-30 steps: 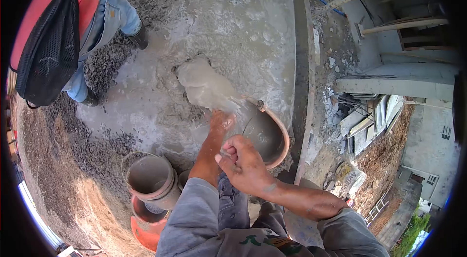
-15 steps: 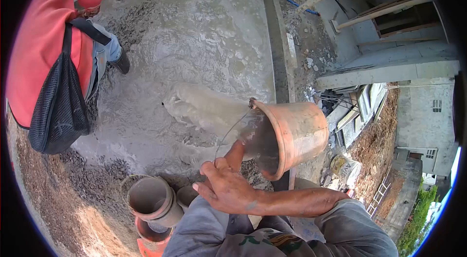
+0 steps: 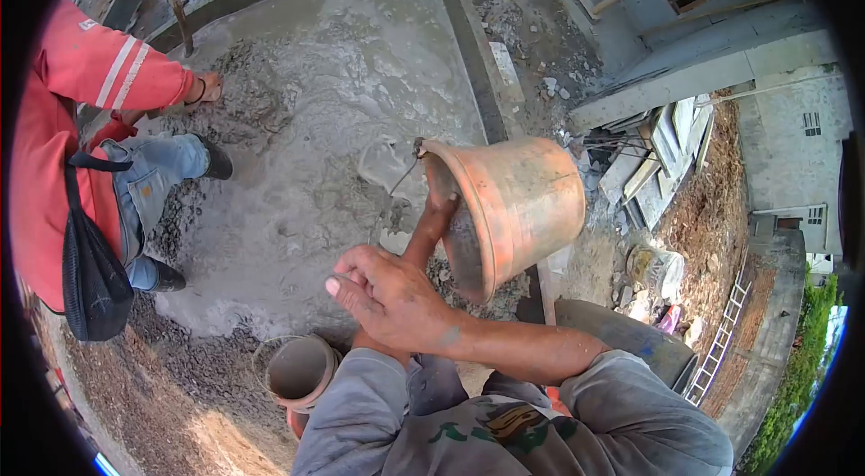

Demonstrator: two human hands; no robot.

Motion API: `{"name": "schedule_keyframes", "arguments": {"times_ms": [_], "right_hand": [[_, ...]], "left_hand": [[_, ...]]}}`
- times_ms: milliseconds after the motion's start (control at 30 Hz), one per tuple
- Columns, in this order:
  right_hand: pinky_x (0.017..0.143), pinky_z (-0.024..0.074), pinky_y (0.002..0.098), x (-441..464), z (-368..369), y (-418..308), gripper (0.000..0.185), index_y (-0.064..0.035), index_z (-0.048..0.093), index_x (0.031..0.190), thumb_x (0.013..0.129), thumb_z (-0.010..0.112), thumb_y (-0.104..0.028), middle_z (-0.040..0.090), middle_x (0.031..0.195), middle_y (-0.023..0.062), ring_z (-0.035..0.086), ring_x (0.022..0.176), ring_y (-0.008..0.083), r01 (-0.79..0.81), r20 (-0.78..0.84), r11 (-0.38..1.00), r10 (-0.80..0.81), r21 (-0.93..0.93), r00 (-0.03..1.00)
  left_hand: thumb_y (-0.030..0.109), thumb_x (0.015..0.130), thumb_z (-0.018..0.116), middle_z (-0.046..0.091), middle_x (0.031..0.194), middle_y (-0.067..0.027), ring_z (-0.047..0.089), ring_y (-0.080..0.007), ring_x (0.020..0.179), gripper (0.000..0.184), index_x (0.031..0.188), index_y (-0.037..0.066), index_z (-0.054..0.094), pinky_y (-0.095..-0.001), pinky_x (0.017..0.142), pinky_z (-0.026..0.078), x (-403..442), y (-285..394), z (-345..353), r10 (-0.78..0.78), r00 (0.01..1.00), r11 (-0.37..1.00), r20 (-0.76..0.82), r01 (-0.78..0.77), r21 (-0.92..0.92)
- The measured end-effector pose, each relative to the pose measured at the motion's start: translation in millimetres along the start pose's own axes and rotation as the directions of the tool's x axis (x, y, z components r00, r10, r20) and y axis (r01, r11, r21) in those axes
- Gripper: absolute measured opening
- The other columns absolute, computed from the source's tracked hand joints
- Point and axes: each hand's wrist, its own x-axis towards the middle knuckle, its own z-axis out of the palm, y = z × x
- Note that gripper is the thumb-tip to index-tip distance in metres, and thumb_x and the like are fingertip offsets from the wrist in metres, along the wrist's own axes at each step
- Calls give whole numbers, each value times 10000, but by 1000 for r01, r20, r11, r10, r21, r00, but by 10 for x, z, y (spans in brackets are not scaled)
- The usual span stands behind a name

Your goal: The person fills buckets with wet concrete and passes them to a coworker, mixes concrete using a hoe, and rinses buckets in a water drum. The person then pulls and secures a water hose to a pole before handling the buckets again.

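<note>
An orange, cement-smeared bucket (image 3: 532,206) is tipped on its side, its mouth facing left over wet grey concrete (image 3: 315,134). My right hand (image 3: 387,296) is closed around its thin wire handle (image 3: 405,177). Beneath the right wrist, my left forearm crosses and reaches up to the bucket's mouth. My left hand (image 3: 440,208) is at the inside of the rim, with its fingers hidden. A pale wet patch (image 3: 386,161) lies on the concrete just left of the mouth.
A co-worker in a red top (image 3: 63,161) bends over the concrete at left, one hand near it. Another bucket (image 3: 300,370) stands at lower left. Concrete edging (image 3: 473,53) borders the slab. Stacked boards (image 3: 667,147), a ladder (image 3: 718,345) and a dark barrel (image 3: 622,332) are at right.
Grey liquid was streaming from the bucket; now only a wet patch shows there. The bucket sits higher and farther left in view. The co-worker's arm now reaches down toward the concrete.
</note>
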Motion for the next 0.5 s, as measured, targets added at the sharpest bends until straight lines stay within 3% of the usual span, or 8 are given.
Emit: {"name": "schedule_keyframes", "arguments": {"times_ms": [67, 200, 233, 267, 300, 333, 400, 500], "right_hand": [[565, 442, 313, 6, -140, 72, 274, 10, 510, 951, 892, 588, -246, 539, 739, 79, 529, 632, 158, -11, -95, 1000, 12, 8, 995], [542, 416, 284, -161, -533, 326, 298, -22, 484, 1063, 862, 617, -197, 530, 711, 34, 486, 618, 111, -351, -267, 933, 361, 87, 894], [537, 411, 279, -289, -604, 573, 323, -25, 463, 1097, 865, 612, -193, 528, 708, 26, 482, 616, 107, -328, -355, 942, 334, 79, 873], [533, 407, 275, -418, -718, 761, 351, -28, 442, 1131, 867, 607, -190, 526, 705, 19, 479, 614, 104, -301, -436, 952, 297, 61, 849], [530, 409, 269, -562, -897, 769, 379, -28, 424, 1166, 868, 601, -182, 534, 709, 23, 482, 604, 104, -317, -452, 922, 386, 223, 804], [527, 410, 264, -719, -1091, 731, 409, -28, 407, 1202, 869, 594, -175, 542, 714, 27, 486, 595, 104, -317, -446, 868, 474, 383, 759], [572, 447, 285, -1004, -1522, 542, 416, -58, 417, 1226, 866, 581, -188, 549, 686, 51, 528, 629, 125, -273, -570, 851, 508, 449, 646], [463, 419, 262, -1500, -2187, 622, 361, -24, 459, 1196, 883, 545, -181, 558, 667, 52, 491, 498, 108, -235, -671, 833, 546, 502, 502]], "left_hand": [[354, 895, 513, 501, 1256, -123, 502, -268, 1121, 515, 1358, 178, 374, -464, 920, 392, -196, 184, -153, 41, 997, 998, 66, -38, -52], [336, 898, 528, 523, 1233, -127, 540, -266, 1092, 509, 1356, 180, 371, -447, 904, 431, -634, 620, -197, 30, 940, 994, 339, 9, -113], [331, 898, 532, 529, 1227, -127, 549, -266, 1085, 508, 1355, 180, 370, -443, 900, 441, -727, 722, -136, 18, 919, 996, 395, 19, -91], [352, 893, 548, 524, 1230, -130, 556, -260, 1071, 550, 1370, 168, 347, -420, 878, 455, -880, 899, -20, -14, 990, 968, 140, -22, 251], [373, 887, 564, 520, 1232, -132, 563, -254, 1057, 595, 1385, 155, 324, -398, 856, 468, -1021, 1045, 104, 64, 992, 829, -113, 11, 559], [394, 881, 580, 515, 1234, -134, 570, -248, 1043, 641, 1400, 143, 301, -375, 834, 482, -1130, 1117, 224, 227, 920, 606, -319, 124, 786], [398, 863, 607, 512, 1247, -134, 566, -256, 1052, 683, 1404, 125, 293, -373, 855, 469, -1258, 1052, 521, 115, 972, 554, -206, 110, 825], [390, 847, 628, 507, 1268, -132, 557, -266, 1075, 701, 1402, 107, 306, -377, 885, 448, -1327, 847, 983, 46, 999, 420, -24, 2, 907]]}}
